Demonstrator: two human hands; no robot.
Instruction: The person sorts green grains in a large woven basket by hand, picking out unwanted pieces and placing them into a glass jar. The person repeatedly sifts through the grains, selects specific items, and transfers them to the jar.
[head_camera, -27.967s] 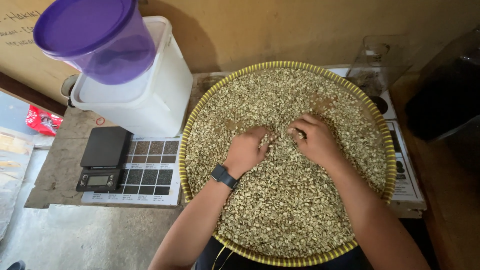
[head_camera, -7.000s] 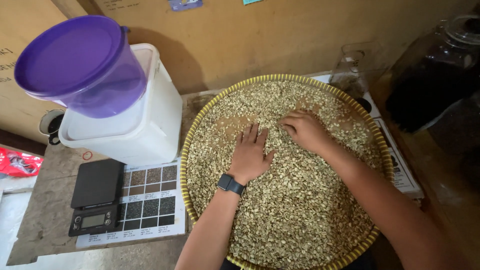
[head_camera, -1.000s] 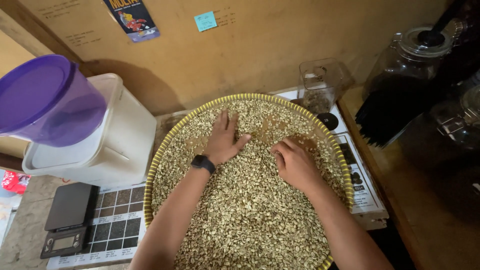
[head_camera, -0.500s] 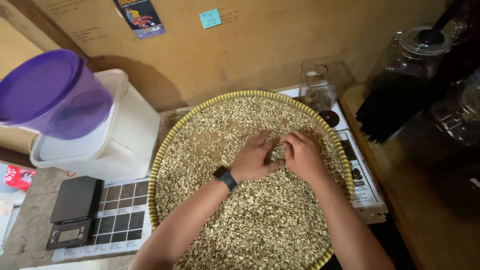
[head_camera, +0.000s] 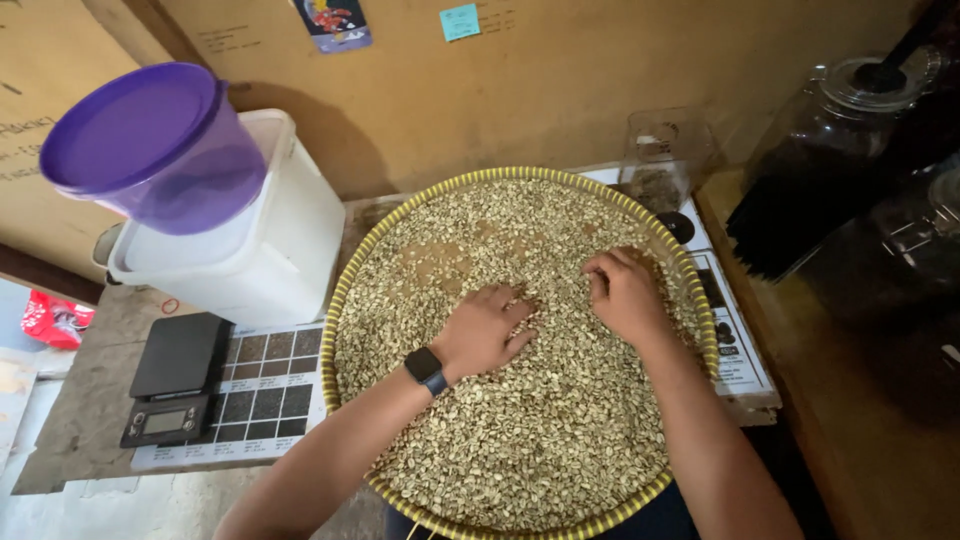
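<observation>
Seen from above, a round woven tray (head_camera: 345, 290) heaped with pale green beans (head_camera: 520, 420) fills the middle. The left hand (head_camera: 485, 328), a watch (head_camera: 426, 370) on its wrist, lies palm down on the beans with fingers loosely spread. The right hand (head_camera: 625, 292) rests just beside it, fingers curled into the beans. A scale (head_camera: 175, 385) and a white bin (head_camera: 255, 250) under a purple tub (head_camera: 155, 145) sit to the left.

Lighting: warm, dim, soft; frame sharp at centre.
Purple tub (head_camera: 150, 145) cast a soft shadow rightward onto the wall (head_camera: 560, 90); right side with the dark jar (head_camera: 830, 150) fell into murk; wide-angle bending at edges.
</observation>
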